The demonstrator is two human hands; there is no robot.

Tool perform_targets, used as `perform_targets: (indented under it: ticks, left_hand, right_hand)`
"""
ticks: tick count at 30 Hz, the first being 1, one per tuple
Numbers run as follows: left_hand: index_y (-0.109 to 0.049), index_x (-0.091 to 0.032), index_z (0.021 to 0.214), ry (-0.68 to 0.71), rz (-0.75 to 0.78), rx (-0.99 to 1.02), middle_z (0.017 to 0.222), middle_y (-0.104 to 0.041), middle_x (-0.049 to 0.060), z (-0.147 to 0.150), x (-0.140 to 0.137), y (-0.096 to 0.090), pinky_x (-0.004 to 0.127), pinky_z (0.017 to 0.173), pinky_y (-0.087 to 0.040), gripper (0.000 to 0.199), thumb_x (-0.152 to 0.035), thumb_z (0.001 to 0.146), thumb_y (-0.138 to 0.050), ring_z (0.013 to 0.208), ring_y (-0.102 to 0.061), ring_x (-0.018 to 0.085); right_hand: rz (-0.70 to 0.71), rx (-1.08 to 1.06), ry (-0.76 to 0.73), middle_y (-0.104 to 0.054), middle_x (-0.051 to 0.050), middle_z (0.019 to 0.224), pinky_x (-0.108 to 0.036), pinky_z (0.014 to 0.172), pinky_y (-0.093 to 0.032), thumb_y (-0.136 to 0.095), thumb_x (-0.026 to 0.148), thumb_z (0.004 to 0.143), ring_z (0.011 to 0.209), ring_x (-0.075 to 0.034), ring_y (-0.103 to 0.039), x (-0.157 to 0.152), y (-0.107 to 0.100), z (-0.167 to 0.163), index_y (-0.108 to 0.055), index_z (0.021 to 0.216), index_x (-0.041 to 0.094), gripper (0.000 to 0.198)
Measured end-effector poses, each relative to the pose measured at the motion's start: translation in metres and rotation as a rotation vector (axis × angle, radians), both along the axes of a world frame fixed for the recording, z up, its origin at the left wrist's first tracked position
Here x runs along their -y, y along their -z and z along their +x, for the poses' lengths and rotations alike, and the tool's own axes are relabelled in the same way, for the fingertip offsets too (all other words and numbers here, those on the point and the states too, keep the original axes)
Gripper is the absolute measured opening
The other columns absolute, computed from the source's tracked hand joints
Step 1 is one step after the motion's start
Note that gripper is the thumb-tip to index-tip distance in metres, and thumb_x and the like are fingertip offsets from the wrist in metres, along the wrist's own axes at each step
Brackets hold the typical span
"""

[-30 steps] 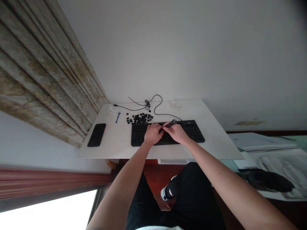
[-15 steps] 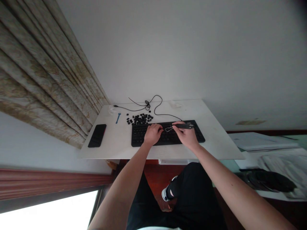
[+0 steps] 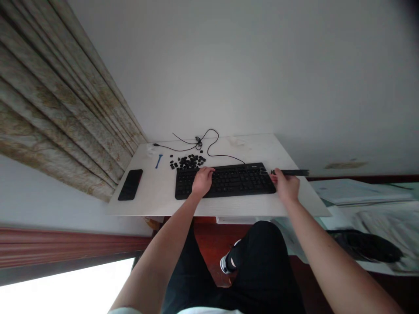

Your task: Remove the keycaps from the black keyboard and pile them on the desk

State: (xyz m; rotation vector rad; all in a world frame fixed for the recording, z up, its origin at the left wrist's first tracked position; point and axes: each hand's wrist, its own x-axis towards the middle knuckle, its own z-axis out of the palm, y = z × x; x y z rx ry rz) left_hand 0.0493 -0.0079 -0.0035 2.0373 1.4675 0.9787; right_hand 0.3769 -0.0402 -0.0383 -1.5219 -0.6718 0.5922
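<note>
A black keyboard (image 3: 240,179) lies on the white table (image 3: 157,187). My left hand (image 3: 202,181) rests over its left half, fingers curled together near the top edge; whatever they pinch, if anything, is too small to make out. Off the keyboard's right end, my right hand (image 3: 285,185) is closed on a wire keycap puller (image 3: 299,172), its black handle sticking out to the right and its thin wire prongs pointing left over the keyboard corner. Many loose black keycaps (image 3: 188,162) are heaped behind the keyboard's left part.
A blue plastic tool (image 3: 159,161) lies left of the keycaps. Farther left is a black phone (image 3: 130,185). The keyboard's cable (image 3: 225,155) runs loosely along the back by the wall. A curtain (image 3: 65,104) hangs at the left.
My right hand has moved right with the keycap puller, from above the keyboard to beyond its right end. My left hand has shifted slightly left and toward the keyboard's top edge.
</note>
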Motion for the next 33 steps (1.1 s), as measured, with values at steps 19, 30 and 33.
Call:
perform_targets:
  ticks: [19,30,33]
  left_hand:
    - [-0.075,-0.019,0.103,-0.147,-0.053,-0.512,0.115,-0.070,0.012,-0.005,-0.059,-0.028,0.037,0.102,-0.047,0.028,-0.014,0.095,-0.048,0.114,-0.060,0.025]
    - [-0.070,-0.020,0.102,-0.183,0.103,-0.307,0.102,-0.071,0.008,0.017,0.000,-0.015,0.035,0.094,-0.050,0.025,-0.009,0.090,-0.051,0.101,-0.065,0.022]
    - [-0.071,-0.019,0.098,-0.057,0.114,-0.292,0.100,-0.072,0.007,0.018,0.009,-0.010,0.036,0.094,-0.050,0.023,-0.007,0.089,-0.053,0.101,-0.065,0.022]
  right_hand:
    - [-0.054,0.185,-0.023,-0.074,-0.014,0.068,-0.038,0.065,-0.059,-0.066,0.060,0.080,0.067,-0.029,-0.074,0.007,-0.007,-0.003,-0.072,0.078,0.013,0.047]
    - [-0.009,0.171,-0.019,-0.073,-0.013,0.066,-0.036,0.060,-0.059,-0.066,0.061,0.080,0.065,-0.027,-0.073,0.008,-0.010,-0.004,-0.071,0.077,0.014,0.047]
    - [-0.021,0.167,-0.020,-0.073,-0.012,0.066,-0.034,0.058,-0.058,-0.067,0.060,0.079,0.063,-0.026,-0.072,0.007,-0.009,-0.003,-0.071,0.077,0.013,0.047]
